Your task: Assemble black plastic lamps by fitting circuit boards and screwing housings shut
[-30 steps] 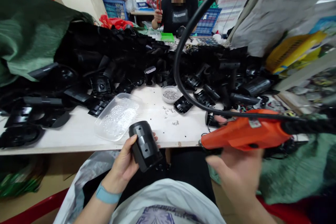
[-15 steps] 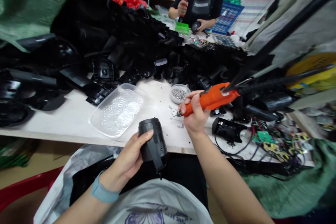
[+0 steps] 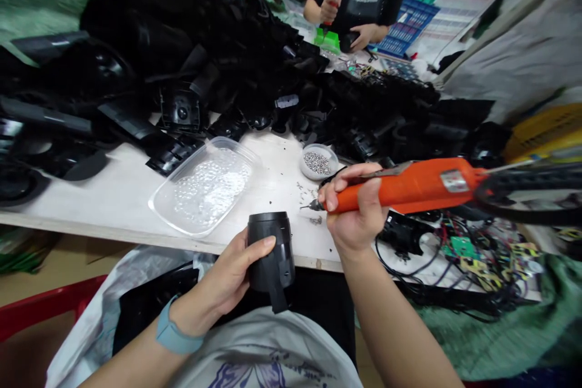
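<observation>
"What's in the small bowl (image 3: 317, 163)?"
"Metal bits, too small to tell apart."
"And the black plastic housing (image 3: 273, 248)?"
"The left hand (image 3: 222, 285) hides one side."
"The orange electric screwdriver (image 3: 409, 191)?"
"Its rear end runs off the right edge; the right hand (image 3: 352, 212) covers its grip."

Even, bright indoor light falls across the workbench (image 3: 291, 236), leaving only soft shadows under the left hand (image 3: 222, 282) and right hand (image 3: 352, 215). Glare marks the clear plastic tray (image 3: 202, 188) beyond the left hand, and glossy black plastic parts (image 3: 182, 109) ahead of both hands catch pale highlights. Wide-angle distortion bends the frame's edges; the black cord (image 3: 527, 180) right of the right hand is blurred.
</observation>
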The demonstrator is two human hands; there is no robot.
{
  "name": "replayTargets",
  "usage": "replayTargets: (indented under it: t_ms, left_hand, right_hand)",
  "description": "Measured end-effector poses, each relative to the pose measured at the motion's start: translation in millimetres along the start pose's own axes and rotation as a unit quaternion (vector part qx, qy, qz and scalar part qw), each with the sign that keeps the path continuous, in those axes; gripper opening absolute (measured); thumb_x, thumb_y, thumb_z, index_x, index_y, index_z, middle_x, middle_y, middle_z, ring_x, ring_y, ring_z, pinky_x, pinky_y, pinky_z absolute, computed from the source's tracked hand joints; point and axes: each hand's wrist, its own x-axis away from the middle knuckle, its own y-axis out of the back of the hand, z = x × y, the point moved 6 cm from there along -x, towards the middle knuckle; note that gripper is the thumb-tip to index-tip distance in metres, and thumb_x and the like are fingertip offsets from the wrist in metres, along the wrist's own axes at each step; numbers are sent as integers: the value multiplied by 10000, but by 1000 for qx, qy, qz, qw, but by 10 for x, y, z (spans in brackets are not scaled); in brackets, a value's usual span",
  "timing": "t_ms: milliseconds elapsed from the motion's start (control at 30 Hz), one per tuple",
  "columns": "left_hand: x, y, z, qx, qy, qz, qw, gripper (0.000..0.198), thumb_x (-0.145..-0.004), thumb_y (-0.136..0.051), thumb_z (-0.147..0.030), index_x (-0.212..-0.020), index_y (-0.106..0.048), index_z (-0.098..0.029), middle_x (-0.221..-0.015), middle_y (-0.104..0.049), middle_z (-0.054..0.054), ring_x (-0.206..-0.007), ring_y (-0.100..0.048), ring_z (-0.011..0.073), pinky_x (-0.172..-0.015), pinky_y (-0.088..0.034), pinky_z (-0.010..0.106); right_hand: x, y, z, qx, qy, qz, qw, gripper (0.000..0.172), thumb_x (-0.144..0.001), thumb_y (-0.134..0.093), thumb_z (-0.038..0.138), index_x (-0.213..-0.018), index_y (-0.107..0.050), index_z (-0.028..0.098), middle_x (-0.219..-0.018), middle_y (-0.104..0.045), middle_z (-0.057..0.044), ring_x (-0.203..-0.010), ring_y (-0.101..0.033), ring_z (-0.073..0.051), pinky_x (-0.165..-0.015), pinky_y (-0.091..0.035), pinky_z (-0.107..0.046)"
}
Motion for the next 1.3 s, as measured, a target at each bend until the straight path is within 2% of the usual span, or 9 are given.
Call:
replayTargets:
  t_ms: [200, 300, 367, 467, 867, 967, 1033, 1133, 1300]
  left_hand:
    - [164, -157, 1, -53, -40, 99, 993, 450, -805, -859, -370, -1169, -721, -145, -957, -765, 128, -813, -723, 267, -728, -581, 339]
    - [259, -232, -4, -138, -95, 121, 979, 714, -742, -913, -252, -1402, -646, -201, -1226, -729, 135, -1105, -693, 312, -984, -546, 386]
    - [297, -249, -19, -199, -148, 106, 963, 878, -704, -933, -214, -1504, -572, -251, -1491, -590, 130, -1387, -537, 362, -1209, -381, 459]
    - [325, -298, -8, -298, -201, 121, 925, 919, -682, -943, -246, -1511, -551, -294, -1677, -368, 91, -1572, -282, 385, -1313, -163, 529]
    - [408, -347, -7, -456, -227, 150, 847, 963, -726, -884, -308, -1560, -404, -279, -1680, -340, 124, -1543, -360, 346, -1301, -262, 505]
    - [389, -295, 19, -439, -202, 150, 862, 967, -704, -910, -340, -1550, -444, -291, -1719, -275, 114, -1553, -335, 373, -1293, -266, 513]
    - [355, -250, 32, -386, -180, 135, 895, 925, -693, -928, -350, -1511, -501, -295, -1671, -376, 112, -1509, -397, 382, -1265, -307, 512]
    - [270, -174, 73, -241, -124, 92, 958, 666, -763, -889, -388, -1353, -620, -239, -1303, -686, 106, -1237, -630, 339, -1097, -482, 472]
    - [156, -121, 105, -23, -49, 3, 999, 445, -830, -832, -435, -1141, -647, -176, -977, -729, 88, -885, -700, 251, -818, -575, 386]
  right_hand:
    - [82, -16, 316, 25, 40, -13, 999, 440, -940, -561, 704, -883, -521, 269, -730, -439, 33, -411, -393, -84, -440, -435, -295]
    - [156, -53, 399, 12, 33, 0, 999, 416, -964, -543, 687, -891, -543, 278, -745, -444, 22, -411, -389, -87, -437, -427, -304]
    - [217, -89, 435, -9, 25, 14, 1000, 405, -965, -555, 673, -901, -570, 273, -744, -452, 30, -400, -385, -81, -430, -422, -298]
    - [304, -141, 477, -50, 5, 30, 998, 419, -928, -613, 667, -906, -618, 248, -726, -481, 44, -388, -406, -79, -424, -432, -288]
    - [315, -153, 543, -116, -52, 56, 990, 418, -904, -682, 613, -877, -664, 196, -710, -531, 49, -377, -443, -60, -421, -445, -256]
    - [278, -135, 508, -110, -58, 56, 991, 425, -914, -668, 621, -867, -655, 198, -696, -526, 51, -374, -432, -56, -417, -440, -248]
    - [243, -101, 509, -99, -43, 44, 993, 409, -908, -682, 611, -866, -653, 205, -692, -527, 51, -383, -440, -62, -425, -447, -254]
    - [188, -32, 601, -78, 9, 14, 997, 385, -886, -717, 592, -870, -662, 212, -700, -539, 47, -399, -460, -75, -435, -457, -267]
    - [246, -78, 863, -54, 15, 35, 998, 441, -906, -672, 648, -851, -655, 211, -693, -518, 52, -377, -436, -64, -415, -440, -258]
